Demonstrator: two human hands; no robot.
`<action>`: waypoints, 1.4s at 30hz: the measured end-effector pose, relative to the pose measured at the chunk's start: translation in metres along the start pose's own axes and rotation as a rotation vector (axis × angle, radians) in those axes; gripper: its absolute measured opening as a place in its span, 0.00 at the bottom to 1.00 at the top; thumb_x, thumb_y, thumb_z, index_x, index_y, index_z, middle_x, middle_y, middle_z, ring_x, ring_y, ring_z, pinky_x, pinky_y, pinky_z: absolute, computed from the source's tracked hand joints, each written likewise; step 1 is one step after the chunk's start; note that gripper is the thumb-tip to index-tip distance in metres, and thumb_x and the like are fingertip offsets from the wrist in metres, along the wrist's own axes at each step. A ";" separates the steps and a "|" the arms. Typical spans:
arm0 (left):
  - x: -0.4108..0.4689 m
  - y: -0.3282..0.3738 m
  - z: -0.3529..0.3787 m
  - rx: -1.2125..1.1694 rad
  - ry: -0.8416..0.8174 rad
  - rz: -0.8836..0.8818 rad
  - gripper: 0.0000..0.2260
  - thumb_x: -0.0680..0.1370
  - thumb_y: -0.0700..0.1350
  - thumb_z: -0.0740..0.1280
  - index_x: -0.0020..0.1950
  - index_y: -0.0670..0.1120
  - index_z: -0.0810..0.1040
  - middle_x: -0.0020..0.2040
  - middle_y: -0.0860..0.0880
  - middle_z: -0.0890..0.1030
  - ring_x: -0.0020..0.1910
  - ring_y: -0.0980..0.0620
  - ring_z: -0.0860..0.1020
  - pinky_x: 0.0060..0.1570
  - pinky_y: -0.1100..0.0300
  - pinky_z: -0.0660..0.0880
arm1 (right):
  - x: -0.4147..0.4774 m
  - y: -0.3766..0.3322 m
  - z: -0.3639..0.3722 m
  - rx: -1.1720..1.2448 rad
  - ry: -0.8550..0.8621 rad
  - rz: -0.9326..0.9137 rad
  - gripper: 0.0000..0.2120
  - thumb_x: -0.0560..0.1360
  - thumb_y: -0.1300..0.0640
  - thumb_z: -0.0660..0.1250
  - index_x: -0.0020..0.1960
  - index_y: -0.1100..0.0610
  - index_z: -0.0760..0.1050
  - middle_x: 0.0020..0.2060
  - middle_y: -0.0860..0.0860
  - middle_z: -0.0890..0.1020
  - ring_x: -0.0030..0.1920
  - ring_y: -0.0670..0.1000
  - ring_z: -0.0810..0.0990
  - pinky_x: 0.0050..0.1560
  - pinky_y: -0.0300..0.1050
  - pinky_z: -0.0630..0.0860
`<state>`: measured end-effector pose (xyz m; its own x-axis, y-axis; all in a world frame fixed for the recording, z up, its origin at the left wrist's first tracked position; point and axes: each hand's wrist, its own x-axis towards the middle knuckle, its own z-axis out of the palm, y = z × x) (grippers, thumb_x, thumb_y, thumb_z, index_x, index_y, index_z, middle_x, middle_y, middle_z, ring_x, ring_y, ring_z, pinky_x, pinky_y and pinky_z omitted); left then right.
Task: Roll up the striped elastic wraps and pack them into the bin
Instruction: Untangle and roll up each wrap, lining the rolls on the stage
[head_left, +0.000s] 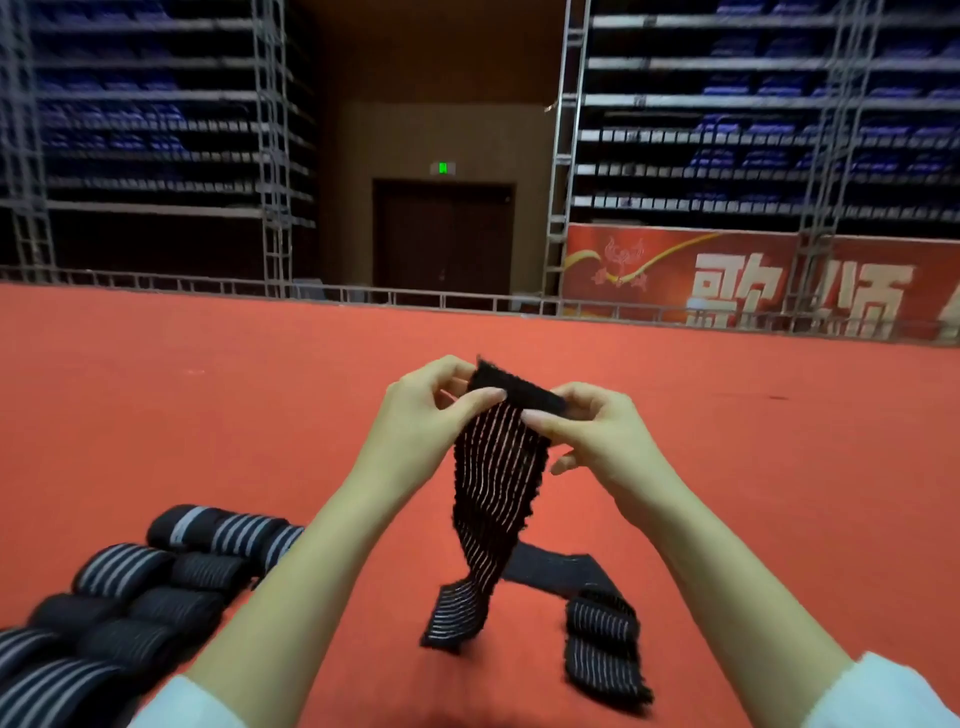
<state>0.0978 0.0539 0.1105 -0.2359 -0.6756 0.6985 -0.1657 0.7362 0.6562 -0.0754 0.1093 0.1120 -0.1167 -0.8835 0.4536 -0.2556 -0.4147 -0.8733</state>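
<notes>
Count: two hands in frame; one unrolled striped wrap (496, 483) held; at least eight rolled wraps (156, 597) tallied in a pile at lower left on the red floor (208, 389).

An exact roll count could not be obtained: the pile is blurred, partly covered by the left forearm, and cut off by the left and bottom edges. Whether the strip (602, 644) lying at lower right belongs to the held wrap or is a second one cannot be told. The white sleeves (883, 696) are cut off at the bottom corners.

The left hand (431, 410) is noted with thumb and fingertips pinched on the left corner of the wrap's top end. The right hand (587, 421) is noted with thumb and forefinger clamped on the right corner, its other fingers loosely curled below.

The top end is held in the air between the hands. The wrap hangs down, twisted, and its lower part lies on the floor.

Appearance: black elastic with thin pale lengthwise stripes, rough edges, and a plain black band at the top.
</notes>
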 end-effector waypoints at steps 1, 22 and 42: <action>-0.002 0.013 -0.008 -0.001 0.005 0.032 0.01 0.75 0.47 0.71 0.44 0.51 0.80 0.39 0.49 0.82 0.40 0.47 0.80 0.41 0.54 0.77 | -0.005 -0.017 0.001 0.014 0.001 -0.024 0.04 0.74 0.65 0.70 0.42 0.60 0.76 0.34 0.52 0.81 0.32 0.46 0.80 0.26 0.38 0.75; -0.045 0.048 -0.049 0.180 0.013 0.066 0.13 0.76 0.48 0.69 0.46 0.37 0.78 0.39 0.39 0.80 0.29 0.54 0.73 0.26 0.60 0.68 | -0.059 -0.058 0.031 0.159 -0.105 0.021 0.05 0.76 0.67 0.67 0.51 0.66 0.74 0.45 0.60 0.79 0.39 0.51 0.83 0.32 0.42 0.81; -0.078 -0.255 0.067 0.415 0.027 -0.565 0.18 0.75 0.48 0.70 0.31 0.47 0.66 0.28 0.52 0.69 0.31 0.51 0.69 0.34 0.53 0.62 | -0.002 0.247 -0.014 -0.557 -0.019 0.309 0.14 0.73 0.63 0.69 0.54 0.47 0.76 0.54 0.46 0.77 0.58 0.46 0.76 0.61 0.37 0.69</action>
<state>0.0944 -0.0788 -0.1301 0.0167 -0.9561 0.2924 -0.6089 0.2222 0.7615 -0.1521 0.0113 -0.1020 -0.2491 -0.9500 0.1883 -0.6741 0.0304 -0.7380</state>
